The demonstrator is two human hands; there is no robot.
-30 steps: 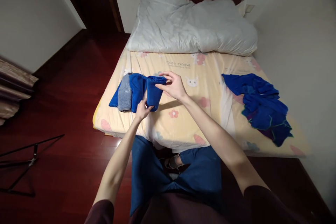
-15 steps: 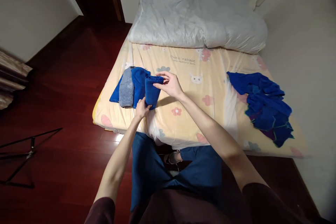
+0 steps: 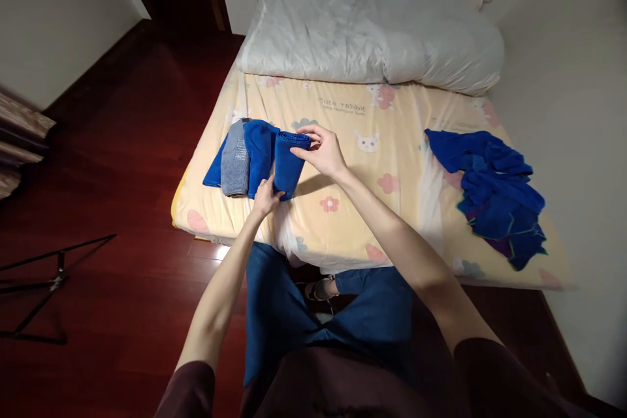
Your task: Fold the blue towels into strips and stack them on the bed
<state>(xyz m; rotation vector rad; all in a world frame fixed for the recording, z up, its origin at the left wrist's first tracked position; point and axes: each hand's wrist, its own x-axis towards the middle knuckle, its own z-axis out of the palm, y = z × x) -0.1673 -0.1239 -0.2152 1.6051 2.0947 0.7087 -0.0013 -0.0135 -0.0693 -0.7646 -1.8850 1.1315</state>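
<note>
A rolled blue towel (image 3: 289, 170) is held tilted just above or on the bed, its coiled end facing up. My right hand (image 3: 323, 150) pinches the upper rim of the roll between thumb and fingers. Down at its lower left edge, my left hand (image 3: 267, 198) grips the bottom of the same roll; some fingertips are hidden. Close by on the left lie a folded blue towel (image 3: 260, 150), a grey towel (image 3: 235, 166) with pale lettering, and another blue cloth (image 3: 213, 173) partly covered by the grey one.
A heap of crumpled blue cloths (image 3: 499, 189) lies at the bed's right side. The bed has a cream patterned sheet (image 3: 343, 228), with a bunched grey-white quilt (image 3: 372, 26) at the far end. A black tripod leg (image 3: 59, 268) stands on the floor at left.
Both hands have shifted slightly right with the rolled blue towel, leaving a narrow gap between it and the folded blue towel. The camera view has tipped a little.
</note>
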